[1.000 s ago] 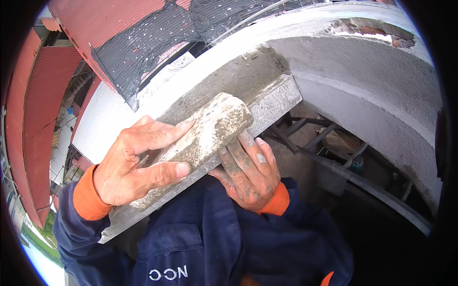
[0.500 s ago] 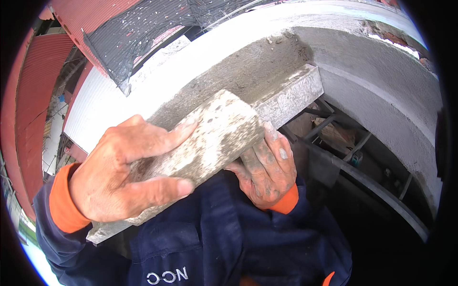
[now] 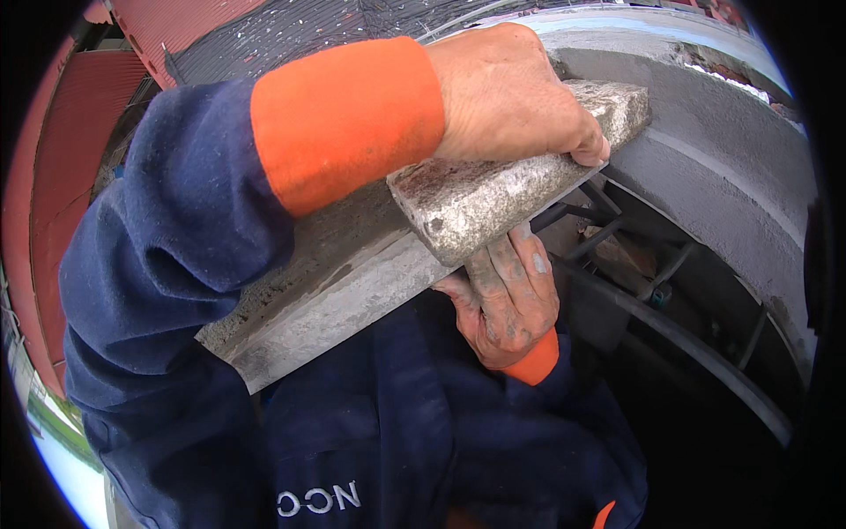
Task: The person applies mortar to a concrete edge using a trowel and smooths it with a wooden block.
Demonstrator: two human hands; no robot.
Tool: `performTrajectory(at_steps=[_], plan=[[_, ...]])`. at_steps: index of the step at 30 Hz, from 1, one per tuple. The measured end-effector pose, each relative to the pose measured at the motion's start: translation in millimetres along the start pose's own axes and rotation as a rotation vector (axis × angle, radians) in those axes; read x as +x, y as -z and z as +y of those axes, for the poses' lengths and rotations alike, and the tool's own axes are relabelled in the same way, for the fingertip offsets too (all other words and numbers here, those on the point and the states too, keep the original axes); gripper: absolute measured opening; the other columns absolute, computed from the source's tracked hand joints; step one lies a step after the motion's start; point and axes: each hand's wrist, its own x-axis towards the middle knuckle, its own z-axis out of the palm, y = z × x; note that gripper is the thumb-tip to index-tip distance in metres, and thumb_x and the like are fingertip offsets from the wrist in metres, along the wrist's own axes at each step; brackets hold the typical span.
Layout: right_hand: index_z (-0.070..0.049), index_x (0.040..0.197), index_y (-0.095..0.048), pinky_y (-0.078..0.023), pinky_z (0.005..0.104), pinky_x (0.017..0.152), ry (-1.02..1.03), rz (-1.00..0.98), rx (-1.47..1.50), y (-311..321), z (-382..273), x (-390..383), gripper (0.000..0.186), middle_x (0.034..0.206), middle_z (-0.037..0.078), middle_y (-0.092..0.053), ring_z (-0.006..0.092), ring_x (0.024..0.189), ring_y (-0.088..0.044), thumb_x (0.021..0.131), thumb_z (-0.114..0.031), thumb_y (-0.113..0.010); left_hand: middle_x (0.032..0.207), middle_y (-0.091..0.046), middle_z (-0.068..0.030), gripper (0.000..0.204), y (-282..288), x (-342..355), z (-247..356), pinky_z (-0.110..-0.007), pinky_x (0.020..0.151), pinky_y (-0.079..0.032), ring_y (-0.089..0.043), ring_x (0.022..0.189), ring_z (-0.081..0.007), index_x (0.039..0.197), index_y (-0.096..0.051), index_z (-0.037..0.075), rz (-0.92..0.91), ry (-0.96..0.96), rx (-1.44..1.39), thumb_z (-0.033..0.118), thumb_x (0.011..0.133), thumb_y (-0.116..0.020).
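My left hand (image 3: 502, 97), reaching across from the left with an orange cuff, grips a rough, speckled grey block (image 3: 476, 207) resting along the far part of a long grey straight-edged bar (image 3: 326, 309). The bar runs diagonally along the mortar-covered inner face of the ledge. My right hand (image 3: 511, 300), dusty with grey mortar, is below the block with its fingers pressed together against the bar, gripping it from the near side; its fingertips are partly hidden.
A curved rendered wall (image 3: 723, 167) with a chipped top is at right. Dark metal framing (image 3: 670, 335) lies in an opening below it. Red corrugated roofs (image 3: 62, 194) are beyond at left and top, with a dark sheet covering (image 3: 256, 40) at the back.
My left hand and the block have moved far up and to the right along the bar, uncovering its left part. My right hand has shifted slightly right, still at the bar.
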Motion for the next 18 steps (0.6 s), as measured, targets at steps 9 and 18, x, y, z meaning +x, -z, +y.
performTrajectory(at_steps=[9,18], plan=[[-0.002,0.115,-0.069,-0.049,0.0411,0.093,-0.025,-0.037,-0.043,-4,3,-10,0.044,0.118,0.016,-0.068,0.0335,0.116,-0.063,0.085,-0.034,-0.072,0.096,-0.069,-0.022,0.068,30,-175,-12,-0.034,0.07,-0.04,-0.054,0.079,-0.0204,0.125,-0.062,-0.003,-0.106,0.262,-0.006,0.032,0.071,-0.084],[-0.003,0.119,-0.067,-0.053,0.0399,0.089,0.034,-0.019,0.022,-8,10,-18,0.043,0.122,0.016,-0.066,0.0326,0.121,-0.058,0.088,-0.033,-0.07,0.103,-0.068,-0.0249,0.074,12,-221,-21,-0.035,0.073,-0.041,-0.05,0.08,-0.0222,0.123,-0.065,-0.001,0.122,0.214,-0.067,0.033,0.062,-0.089]])
